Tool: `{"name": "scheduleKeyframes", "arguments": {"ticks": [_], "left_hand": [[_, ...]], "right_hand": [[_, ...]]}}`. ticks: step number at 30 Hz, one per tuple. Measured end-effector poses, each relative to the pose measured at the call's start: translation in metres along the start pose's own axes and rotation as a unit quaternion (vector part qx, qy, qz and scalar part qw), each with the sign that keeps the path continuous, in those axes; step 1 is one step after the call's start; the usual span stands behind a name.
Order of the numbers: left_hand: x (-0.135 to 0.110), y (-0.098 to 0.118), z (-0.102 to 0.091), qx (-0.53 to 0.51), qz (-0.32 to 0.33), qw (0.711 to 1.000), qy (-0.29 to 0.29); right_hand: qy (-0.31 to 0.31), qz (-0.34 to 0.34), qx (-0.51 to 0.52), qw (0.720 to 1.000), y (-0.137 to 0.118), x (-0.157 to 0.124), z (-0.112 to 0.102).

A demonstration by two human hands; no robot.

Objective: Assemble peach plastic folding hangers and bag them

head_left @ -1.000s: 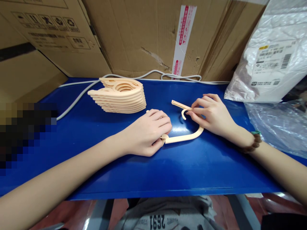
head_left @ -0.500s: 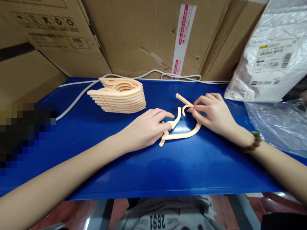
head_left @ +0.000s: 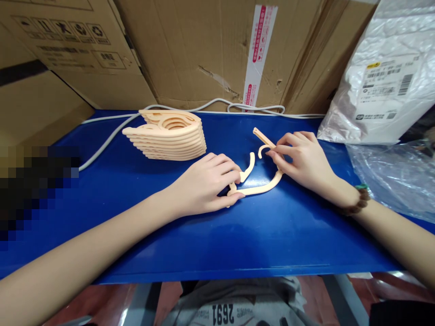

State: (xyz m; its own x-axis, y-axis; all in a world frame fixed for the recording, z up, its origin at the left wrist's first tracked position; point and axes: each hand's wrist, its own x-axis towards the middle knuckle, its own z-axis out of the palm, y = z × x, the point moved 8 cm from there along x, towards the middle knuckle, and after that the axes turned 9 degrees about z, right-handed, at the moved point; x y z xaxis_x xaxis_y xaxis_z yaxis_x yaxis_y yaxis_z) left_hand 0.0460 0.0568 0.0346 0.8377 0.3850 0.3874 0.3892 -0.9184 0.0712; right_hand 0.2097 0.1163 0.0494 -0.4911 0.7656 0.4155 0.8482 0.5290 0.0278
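A peach-coloured plastic folding hanger [head_left: 261, 187] lies partly unfolded on the blue tabletop, between both hands. My left hand [head_left: 210, 184] is closed on its left end, thumb along the lower bar and fingers over the inner curved arm; the joint there is partly covered. With thumb and fingers, my right hand [head_left: 299, 158] pinches the far right part, near the small hook and a straight slotted arm that points up and left. Fingers hide the joint on that side. To the left stands a neat stack of the same hangers [head_left: 166, 140], folded.
Cardboard boxes [head_left: 197, 50] wall off the back and left. A white cable [head_left: 105, 146] runs along the rear edge. At the right are a white parcel bag [head_left: 380, 99] with a label and a clear plastic sheet [head_left: 390, 181]. The blue tabletop [head_left: 204, 249] ends near my body.
My left thumb has moved down onto the lower bar, and the left fingers have closed in. The slotted arm and hook in my right hand have shifted slightly upward.
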Motion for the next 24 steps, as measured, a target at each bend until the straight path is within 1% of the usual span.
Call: {"name": "scheduleKeyframes", "arguments": {"ticks": [3,9,13,19,24], "left_hand": [[-0.0004,-0.0004,0.0015,0.004,0.003,1.000,-0.001],[0.0003,0.0026,0.0063,0.011,0.023,1.000,-0.017],[0.0010,0.0035,0.0061,0.026,0.031,0.999,-0.020],[0.0007,0.0052,0.0026,0.039,0.036,0.999,0.002],[0.0003,0.0089,-0.0014,0.077,0.048,0.995,0.030]], "right_hand": [[-0.003,0.000,-0.001,1.000,0.0003,-0.0001,0.0021],[-0.005,-0.024,0.013,1.000,-0.0033,-0.0014,0.0064],[-0.007,-0.032,0.020,0.999,-0.0053,-0.0019,0.0073],[-0.018,-0.033,0.012,0.999,-0.0051,-0.0018,0.0093],[-0.015,-0.041,0.006,0.999,-0.0053,-0.0024,0.0086]]}}
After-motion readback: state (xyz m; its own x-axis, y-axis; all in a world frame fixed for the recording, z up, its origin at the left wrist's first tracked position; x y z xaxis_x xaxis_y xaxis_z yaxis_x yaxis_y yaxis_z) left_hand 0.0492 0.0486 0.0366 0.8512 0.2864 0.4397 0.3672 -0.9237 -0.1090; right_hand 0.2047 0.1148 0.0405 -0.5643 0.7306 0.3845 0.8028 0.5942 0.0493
